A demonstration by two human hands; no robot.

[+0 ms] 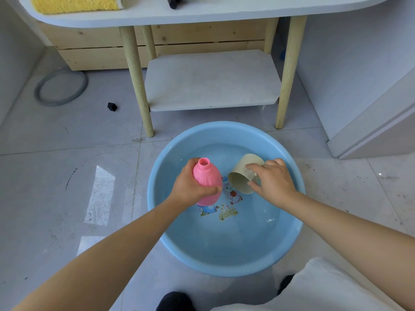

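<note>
A round blue basin holding water stands on the tiled floor, with cartoon pictures on its bottom. My left hand grips a pink plastic bottle above the water; its neck is open and points up and away. My right hand holds a beige cup tipped on its side over the basin, its mouth facing left toward the bottle. Bottle and cup are a little apart.
A white side table with light wooden legs and a low shelf stands just behind the basin. A yellow towel lies on the tabletop. A grey ring and a small black cap lie on the floor at left.
</note>
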